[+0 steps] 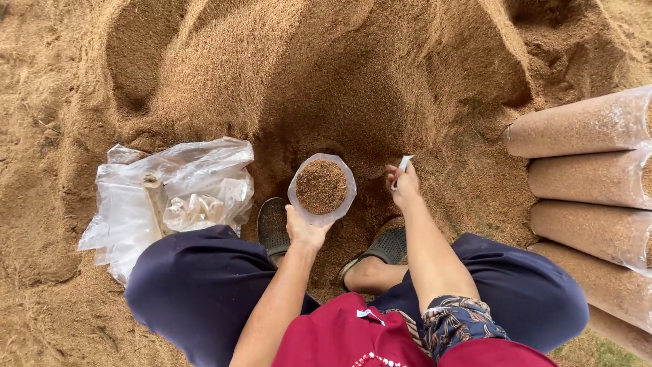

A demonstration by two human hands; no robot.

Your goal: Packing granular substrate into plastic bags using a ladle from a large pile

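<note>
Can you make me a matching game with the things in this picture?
Things:
1. left hand
2. right hand
3. filled bags
4. empty plastic bags

Where or what:
A. stacked lying down at the right edge
B. holds a small white thing
C. in a pile by the left knee
D. holds up a clear bag of brown husk

Pairs: 1-D, 2-B, 3-A, 4-C
</note>
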